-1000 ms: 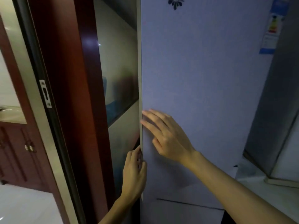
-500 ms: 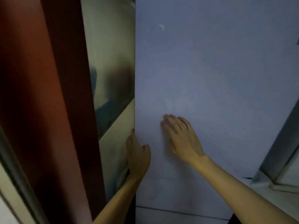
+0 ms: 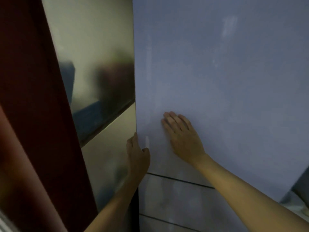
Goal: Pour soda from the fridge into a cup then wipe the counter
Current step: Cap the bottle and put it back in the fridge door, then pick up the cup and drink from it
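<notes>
The fridge's pale grey-blue upper door [image 3: 225, 81] fills most of the view. My left hand [image 3: 137, 156] grips its left edge low down, fingers curled behind the edge and thumb on the front. My right hand [image 3: 182, 138] lies flat on the door face just to the right, fingers spread and pointing up-left. Below the upper door, a dark seam separates a lower drawer front [image 3: 175, 198]. No soda, cup or cloth is in view.
The fridge's shiny metallic side panel [image 3: 93, 64] reflects the room to the left of the door edge. A dark red wooden door frame [image 3: 33, 114] stands further left. A bit of another appliance shows at the far right bottom [image 3: 301, 186].
The view has moved closer to the fridge and tilted down. My left hand has shifted from pinching the edge to gripping it; my right hand has slid right and down on the door face.
</notes>
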A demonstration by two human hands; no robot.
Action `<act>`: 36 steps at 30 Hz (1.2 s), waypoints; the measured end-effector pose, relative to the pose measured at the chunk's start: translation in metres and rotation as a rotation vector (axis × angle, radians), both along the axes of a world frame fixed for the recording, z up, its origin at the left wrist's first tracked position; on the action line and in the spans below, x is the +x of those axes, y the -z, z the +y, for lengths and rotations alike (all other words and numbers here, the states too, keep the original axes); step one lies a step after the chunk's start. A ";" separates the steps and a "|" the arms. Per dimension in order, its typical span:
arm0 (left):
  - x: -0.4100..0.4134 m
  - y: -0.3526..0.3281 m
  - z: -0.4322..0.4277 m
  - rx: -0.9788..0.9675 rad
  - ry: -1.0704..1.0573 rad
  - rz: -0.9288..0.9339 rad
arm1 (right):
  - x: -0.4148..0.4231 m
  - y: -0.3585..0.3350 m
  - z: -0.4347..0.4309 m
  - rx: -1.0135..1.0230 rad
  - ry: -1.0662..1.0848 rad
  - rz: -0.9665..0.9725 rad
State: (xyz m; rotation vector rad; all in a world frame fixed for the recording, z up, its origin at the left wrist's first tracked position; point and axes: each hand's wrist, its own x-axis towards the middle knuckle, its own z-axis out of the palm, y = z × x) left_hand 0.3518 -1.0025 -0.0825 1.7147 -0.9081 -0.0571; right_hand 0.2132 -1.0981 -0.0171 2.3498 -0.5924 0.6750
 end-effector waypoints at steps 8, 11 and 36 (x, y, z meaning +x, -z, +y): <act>-0.045 0.034 -0.001 0.120 0.127 -0.391 | -0.023 0.018 0.005 0.062 -0.044 -0.023; -0.054 0.037 -0.012 0.134 0.274 -0.432 | -0.055 0.035 0.005 0.068 -0.009 0.010; -0.375 0.042 0.130 0.476 1.875 -1.079 | -0.401 0.125 0.413 1.027 1.463 -0.356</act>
